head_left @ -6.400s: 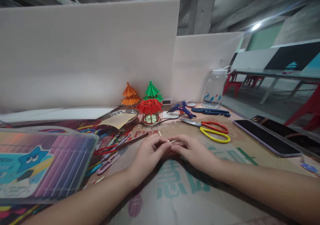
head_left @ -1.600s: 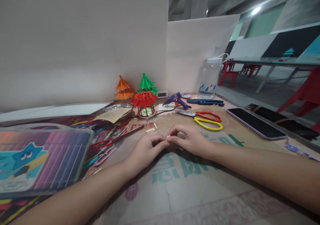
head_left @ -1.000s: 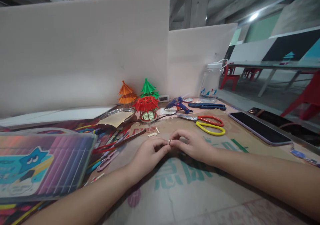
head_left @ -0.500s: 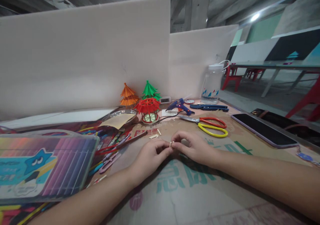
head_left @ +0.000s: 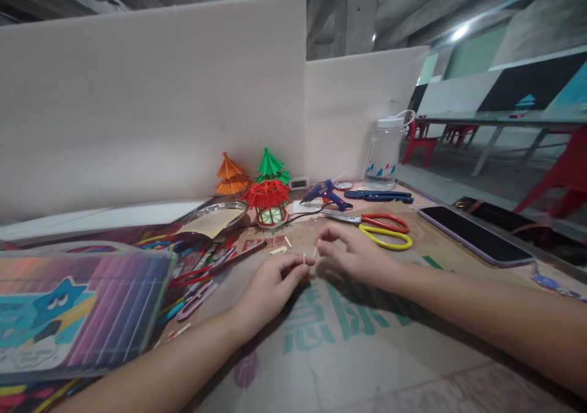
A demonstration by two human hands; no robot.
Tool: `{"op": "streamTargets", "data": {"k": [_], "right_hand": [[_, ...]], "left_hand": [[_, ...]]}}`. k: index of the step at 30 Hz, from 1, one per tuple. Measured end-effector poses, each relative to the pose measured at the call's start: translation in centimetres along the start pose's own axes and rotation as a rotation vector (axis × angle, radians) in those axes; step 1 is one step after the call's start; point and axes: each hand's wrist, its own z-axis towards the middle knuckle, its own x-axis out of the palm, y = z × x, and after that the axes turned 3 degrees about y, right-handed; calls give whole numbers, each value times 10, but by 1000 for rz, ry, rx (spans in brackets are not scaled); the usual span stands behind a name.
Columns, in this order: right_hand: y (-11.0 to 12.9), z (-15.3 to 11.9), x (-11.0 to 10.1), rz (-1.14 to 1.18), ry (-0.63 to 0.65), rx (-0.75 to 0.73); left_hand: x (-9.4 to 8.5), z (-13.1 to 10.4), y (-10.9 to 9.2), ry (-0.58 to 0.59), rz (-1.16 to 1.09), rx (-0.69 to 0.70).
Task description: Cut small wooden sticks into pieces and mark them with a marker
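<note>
Two short pale sticks (head_left: 304,258), thin, pinched in hands (head_left: 312,266)

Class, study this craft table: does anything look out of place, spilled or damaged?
Nothing looks damaged or spilled. Two short pale stick pieces lie loose on the brown printed cardboard sheet beyond the left hand and right hand, each pinching a similar tiny piece.

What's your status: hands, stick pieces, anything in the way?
Left hand pinching a short stick piece. Right hand pinching another, tips apart. Loose sticks and scissors nearby, not blocking.
</note>
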Motion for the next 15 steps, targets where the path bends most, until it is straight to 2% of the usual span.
{"op": "streamTargets", "data": {"k": [3, 6, 10, 12, 15], "right_hand": [[-15, 11, -7, -150, 18, 75], [-27, 16, -7, -233, 96, 65], [-24, 18, -13, -217, 89, 27], [-19, 18, -23, -242, 111, 41], [-21, 17, -47, -411, 203, 49]], "left_hand": [[1, 0, 1, -15, -72, -42], [2, 0, 2, -2, -113, -48], [1, -1, 3, -2, -127, -44], [1, -1, 4, -4, -131, -46], [2, -1, 6, -10, -131, -57]]}}
